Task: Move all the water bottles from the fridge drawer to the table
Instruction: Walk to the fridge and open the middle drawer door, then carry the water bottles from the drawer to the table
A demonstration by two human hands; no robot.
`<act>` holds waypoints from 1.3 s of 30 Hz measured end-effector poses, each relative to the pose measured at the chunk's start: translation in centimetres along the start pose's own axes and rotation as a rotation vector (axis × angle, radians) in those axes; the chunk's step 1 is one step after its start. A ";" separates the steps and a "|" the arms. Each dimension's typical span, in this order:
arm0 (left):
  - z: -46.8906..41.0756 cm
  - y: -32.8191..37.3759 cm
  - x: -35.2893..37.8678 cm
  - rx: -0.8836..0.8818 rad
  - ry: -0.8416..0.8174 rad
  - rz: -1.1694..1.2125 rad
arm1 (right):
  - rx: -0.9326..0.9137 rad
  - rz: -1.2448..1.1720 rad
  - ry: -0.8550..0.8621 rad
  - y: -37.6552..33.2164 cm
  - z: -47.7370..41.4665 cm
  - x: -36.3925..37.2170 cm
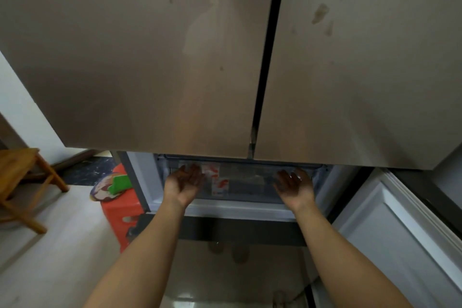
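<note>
**While the drawer has yet to give up a bottle**

Since neither hand carries a bottle, I judge the job barely begun. My left hand (185,181) and right hand (294,184) lie palm-up, fingers half curled against the front wall of the fridge drawer (250,182), one near each end. I cannot tell whether they hook its lip. Behind that wall, towards its left end, red-and-white labels (217,180) show, likely water bottles. All of them are left to carry.

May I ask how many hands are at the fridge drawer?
2: left hand at the left end of the fridge drawer, right hand at its right end; neither hidden.
</note>
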State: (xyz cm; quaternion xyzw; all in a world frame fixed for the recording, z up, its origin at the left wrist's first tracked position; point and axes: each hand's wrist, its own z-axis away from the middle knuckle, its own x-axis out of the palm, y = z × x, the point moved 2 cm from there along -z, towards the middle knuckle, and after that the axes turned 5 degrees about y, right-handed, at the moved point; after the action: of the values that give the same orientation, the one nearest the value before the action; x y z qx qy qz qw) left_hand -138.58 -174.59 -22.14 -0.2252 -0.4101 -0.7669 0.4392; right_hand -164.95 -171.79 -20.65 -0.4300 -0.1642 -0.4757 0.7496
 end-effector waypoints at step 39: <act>19.7 -4.7 -15.0 0.020 0.008 -0.032 | -0.079 0.063 0.065 8.1 19.0 -15.2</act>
State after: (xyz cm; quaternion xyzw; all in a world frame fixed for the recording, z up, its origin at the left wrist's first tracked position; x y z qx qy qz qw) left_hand -135.19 -149.67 -23.66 -0.2114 -0.4196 -0.7705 0.4308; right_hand -162.47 -146.47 -23.60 -0.4486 -0.1073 -0.4715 0.7516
